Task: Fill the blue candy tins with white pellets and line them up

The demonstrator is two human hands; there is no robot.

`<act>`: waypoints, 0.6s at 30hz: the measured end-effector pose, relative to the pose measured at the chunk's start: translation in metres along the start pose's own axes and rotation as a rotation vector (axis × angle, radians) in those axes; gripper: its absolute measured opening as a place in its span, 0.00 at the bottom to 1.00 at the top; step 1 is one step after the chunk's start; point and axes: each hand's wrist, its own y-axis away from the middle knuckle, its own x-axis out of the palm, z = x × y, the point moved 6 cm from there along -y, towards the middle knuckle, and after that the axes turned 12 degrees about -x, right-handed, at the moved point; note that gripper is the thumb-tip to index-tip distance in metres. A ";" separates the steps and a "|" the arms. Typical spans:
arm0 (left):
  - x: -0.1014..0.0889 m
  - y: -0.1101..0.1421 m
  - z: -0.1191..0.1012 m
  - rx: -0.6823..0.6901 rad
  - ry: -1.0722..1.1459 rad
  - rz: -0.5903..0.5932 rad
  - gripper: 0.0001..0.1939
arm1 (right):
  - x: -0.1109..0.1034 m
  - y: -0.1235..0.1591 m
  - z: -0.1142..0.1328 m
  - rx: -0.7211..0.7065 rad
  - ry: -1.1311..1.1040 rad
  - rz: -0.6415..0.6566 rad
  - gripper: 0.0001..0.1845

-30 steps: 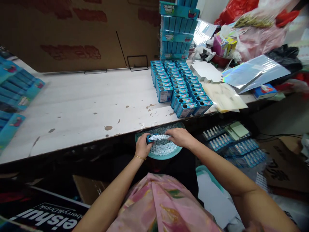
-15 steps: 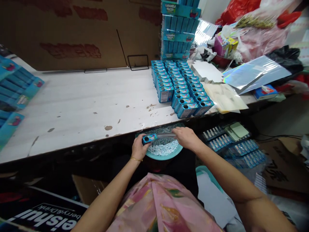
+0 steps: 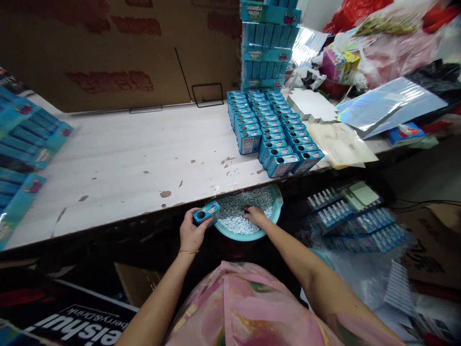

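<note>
My left hand (image 3: 191, 230) is closed around a small blue candy tin (image 3: 206, 213), held over the left rim of a round turquoise basin (image 3: 242, 236). The tin's printed, dark-spotted end faces up. Small white candies (image 3: 236, 224) fill the basin, which sits at my lap just below the table edge. My right hand (image 3: 256, 216) reaches down into the candies, its fingers curled together. Something dark shows at those fingertips, but what they grip is not clear.
Rows of blue tins (image 3: 283, 161) stand on the white table (image 3: 144, 154), before a stack of packed display boxes (image 3: 268, 48). More packed boxes (image 3: 32, 129) are at the left. Clear-wrapped trays (image 3: 360, 216) lie low on the right. A large cardboard sheet (image 3: 126, 53) backs the table.
My right hand no longer has the clear plastic strip over the basin and has moved left and down into the candies. My left hand has shifted left and slightly down with the tin.
</note>
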 end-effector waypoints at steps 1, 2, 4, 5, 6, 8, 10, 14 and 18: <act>0.000 0.000 -0.001 -0.001 0.001 0.000 0.21 | -0.003 0.003 -0.004 -0.020 -0.025 -0.018 0.19; 0.000 -0.001 -0.002 0.002 0.004 0.001 0.21 | -0.008 0.008 -0.007 -0.048 -0.060 -0.042 0.18; 0.000 -0.002 -0.004 0.008 0.009 0.004 0.20 | -0.021 0.019 -0.011 -0.110 -0.150 -0.099 0.16; 0.002 -0.003 -0.006 0.014 0.009 0.009 0.20 | -0.030 0.026 -0.012 -0.136 -0.196 -0.127 0.15; 0.004 -0.004 -0.007 0.021 0.004 0.015 0.20 | -0.040 0.033 -0.011 -0.159 -0.234 -0.152 0.15; 0.010 -0.005 -0.009 0.040 -0.025 0.026 0.20 | -0.063 0.047 -0.006 -0.199 -0.262 -0.184 0.14; 0.020 -0.004 -0.012 0.069 -0.074 0.046 0.21 | -0.087 0.061 0.004 -0.243 -0.242 -0.203 0.13; 0.043 0.001 -0.024 0.153 -0.186 0.102 0.19 | -0.122 0.076 0.031 -0.268 -0.088 -0.164 0.13; 0.059 0.006 -0.033 0.201 -0.244 0.136 0.18 | -0.136 0.079 0.055 -0.241 0.180 -0.115 0.15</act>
